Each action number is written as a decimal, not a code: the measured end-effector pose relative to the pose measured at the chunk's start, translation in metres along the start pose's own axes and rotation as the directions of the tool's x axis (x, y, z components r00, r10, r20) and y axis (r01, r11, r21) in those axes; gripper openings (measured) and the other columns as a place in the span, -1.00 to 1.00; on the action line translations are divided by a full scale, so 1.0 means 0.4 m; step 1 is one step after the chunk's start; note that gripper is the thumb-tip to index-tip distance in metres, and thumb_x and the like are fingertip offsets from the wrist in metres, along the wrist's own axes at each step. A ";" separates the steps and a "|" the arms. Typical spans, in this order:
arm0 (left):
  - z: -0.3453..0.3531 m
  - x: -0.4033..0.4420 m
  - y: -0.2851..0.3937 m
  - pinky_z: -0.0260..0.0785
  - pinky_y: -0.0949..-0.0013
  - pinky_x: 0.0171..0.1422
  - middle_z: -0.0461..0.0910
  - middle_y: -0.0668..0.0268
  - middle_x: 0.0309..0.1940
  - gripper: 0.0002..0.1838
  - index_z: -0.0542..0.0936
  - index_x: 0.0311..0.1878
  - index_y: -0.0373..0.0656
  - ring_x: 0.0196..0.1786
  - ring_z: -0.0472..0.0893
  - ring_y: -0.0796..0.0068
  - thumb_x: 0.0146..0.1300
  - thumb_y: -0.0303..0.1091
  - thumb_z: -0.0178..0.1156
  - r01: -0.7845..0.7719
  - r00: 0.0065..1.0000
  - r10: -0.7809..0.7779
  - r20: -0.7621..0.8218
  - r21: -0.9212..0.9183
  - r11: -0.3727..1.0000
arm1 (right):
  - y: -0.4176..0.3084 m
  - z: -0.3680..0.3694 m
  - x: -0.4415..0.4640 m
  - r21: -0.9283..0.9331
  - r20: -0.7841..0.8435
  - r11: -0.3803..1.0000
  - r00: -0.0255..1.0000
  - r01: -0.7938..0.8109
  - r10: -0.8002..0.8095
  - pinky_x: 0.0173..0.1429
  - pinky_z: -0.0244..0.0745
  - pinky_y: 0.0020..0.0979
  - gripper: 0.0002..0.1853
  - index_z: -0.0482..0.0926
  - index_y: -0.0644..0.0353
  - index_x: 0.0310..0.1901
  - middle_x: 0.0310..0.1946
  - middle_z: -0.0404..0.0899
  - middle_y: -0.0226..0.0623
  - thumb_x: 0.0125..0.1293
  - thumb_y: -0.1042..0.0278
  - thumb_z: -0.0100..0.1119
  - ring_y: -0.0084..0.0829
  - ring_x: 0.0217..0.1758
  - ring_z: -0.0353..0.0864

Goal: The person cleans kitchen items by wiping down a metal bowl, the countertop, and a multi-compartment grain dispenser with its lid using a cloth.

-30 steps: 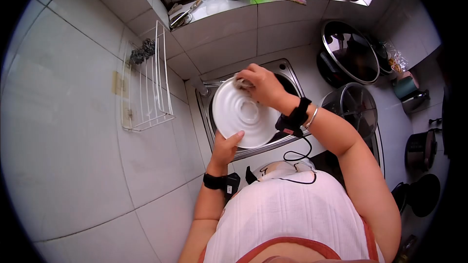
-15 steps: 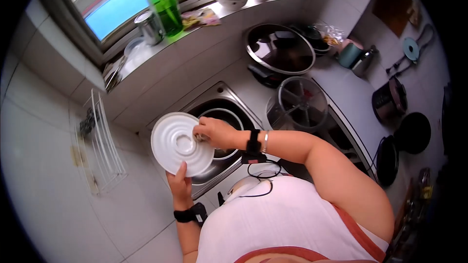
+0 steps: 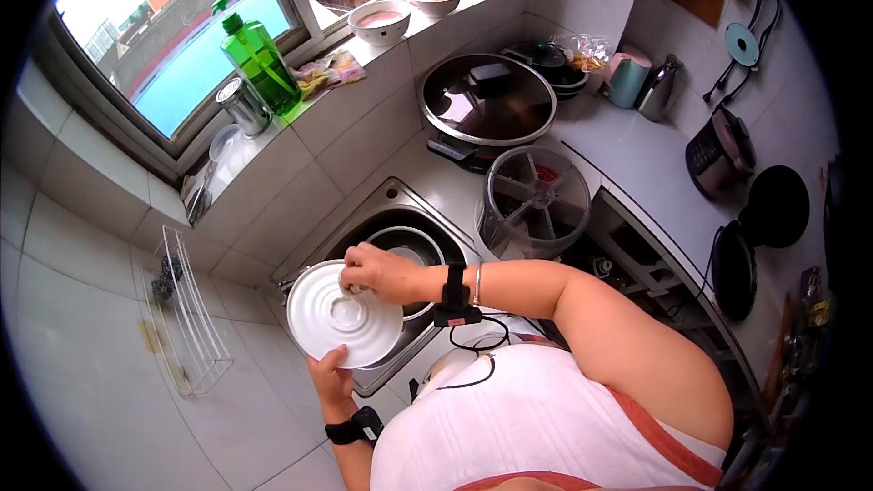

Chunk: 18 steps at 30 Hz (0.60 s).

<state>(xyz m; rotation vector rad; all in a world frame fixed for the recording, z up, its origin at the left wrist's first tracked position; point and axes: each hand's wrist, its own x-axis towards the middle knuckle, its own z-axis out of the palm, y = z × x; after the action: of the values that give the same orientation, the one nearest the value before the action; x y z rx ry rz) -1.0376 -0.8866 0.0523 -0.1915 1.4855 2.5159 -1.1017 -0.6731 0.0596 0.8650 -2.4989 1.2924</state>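
Observation:
A white round lid (image 3: 346, 315) with ringed ridges is held tilted over the left side of the metal sink (image 3: 393, 189). My left hand (image 3: 331, 376) grips its lower edge, thumb on the ridged face. My right hand (image 3: 384, 275) is closed and pressed against the lid's upper right part. A small greyish bit shows under its fingertips, too hidden to name. Inside the sink, partly behind my right hand, is a round metal basin (image 3: 420, 242).
A clear divided container (image 3: 536, 195) stands right of the sink, before a large lidded pan (image 3: 486, 100). A green pump bottle (image 3: 262, 64), a metal canister (image 3: 243, 107) and two bowls (image 3: 379, 23) line the windowsill. A white wire rack (image 3: 189, 318) hangs at left.
The view has shifted, so the surroundings sit differently in the frame. My right hand has moved slightly upward and left across the lid; my left hand keeps its grip.

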 end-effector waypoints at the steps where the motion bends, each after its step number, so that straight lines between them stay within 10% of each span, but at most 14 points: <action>1: 0.008 -0.005 0.001 0.45 0.23 0.09 0.48 0.12 0.03 -0.40 0.31 0.19 -0.34 0.04 0.54 0.24 -0.03 -0.65 0.05 -0.011 1.000 0.010 -0.025 -0.031 0.999 | 0.007 0.000 -0.009 -0.003 -0.006 1.000 1.000 0.001 -0.001 -0.06 0.37 -0.28 -0.73 0.51 0.11 -0.30 -0.25 0.39 -0.23 -0.06 0.67 0.13 -0.18 -0.12 0.39; 4: 0.012 0.012 -0.014 0.41 0.24 0.12 0.48 0.14 0.04 -0.42 0.31 0.20 -0.31 0.05 0.53 0.25 0.00 -0.67 0.05 -0.053 0.997 0.051 -0.066 -0.031 0.998 | -0.004 0.033 -0.054 0.191 0.235 0.982 0.971 -0.011 -0.035 -0.04 0.37 -0.26 -0.70 0.53 0.12 -0.29 -0.23 0.41 -0.23 -0.11 0.68 0.18 -0.15 -0.10 0.40; 8: 0.063 0.013 -0.021 0.38 0.25 0.17 0.45 0.16 0.07 -0.44 0.31 0.21 -0.28 0.07 0.51 0.24 0.04 -0.65 0.02 -0.094 0.990 0.086 -0.113 -0.072 0.993 | -0.054 0.018 -0.086 0.299 0.155 0.949 0.976 0.102 -0.154 -0.07 0.35 -0.26 -0.74 0.54 0.11 -0.34 -0.25 0.41 -0.24 -0.10 0.68 0.14 -0.17 -0.11 0.41; 13: 0.111 -0.014 -0.003 0.32 0.09 0.29 0.42 0.11 0.13 -0.39 0.27 0.24 -0.33 0.13 0.49 0.15 0.01 -0.65 -0.01 0.045 0.995 -0.064 -0.077 -0.228 0.973 | 0.006 -0.183 -0.134 -0.252 -0.193 0.968 0.980 -0.006 -0.044 -0.12 0.37 -0.23 -0.89 0.53 0.13 -0.45 -0.34 0.42 -0.17 -0.07 0.52 0.06 -0.12 -0.18 0.39; 16: 0.224 -0.008 0.040 0.31 0.06 0.30 0.42 0.06 0.12 -0.40 0.29 0.22 -0.36 0.17 0.46 0.11 -0.02 -0.63 -0.02 0.113 0.993 -0.115 0.013 -0.324 0.939 | -0.007 -0.348 -0.195 0.019 -0.415 0.978 0.888 -0.209 0.198 -0.18 0.37 -0.35 -0.92 0.53 0.18 -0.45 -0.38 0.47 -0.17 -0.01 0.47 0.04 -0.22 -0.27 0.46; 18: 0.269 0.030 0.031 0.22 0.02 0.37 0.42 0.05 0.14 -0.42 0.26 0.24 -0.36 0.21 0.43 0.13 0.06 -0.55 -0.01 0.178 0.972 -0.115 0.205 -0.321 0.930 | -0.016 -0.443 -0.249 0.389 -0.267 0.859 0.852 -0.333 0.451 -0.25 0.34 -0.48 -0.83 0.54 0.20 -0.39 -0.45 0.47 -0.34 0.20 0.29 0.04 -0.49 -0.37 0.43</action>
<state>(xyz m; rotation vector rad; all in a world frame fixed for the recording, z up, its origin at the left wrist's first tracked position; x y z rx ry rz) -1.0525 -0.7968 0.1121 -0.1151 0.9276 2.5666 -1.0327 -0.4945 0.1278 0.1223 -2.2731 1.8484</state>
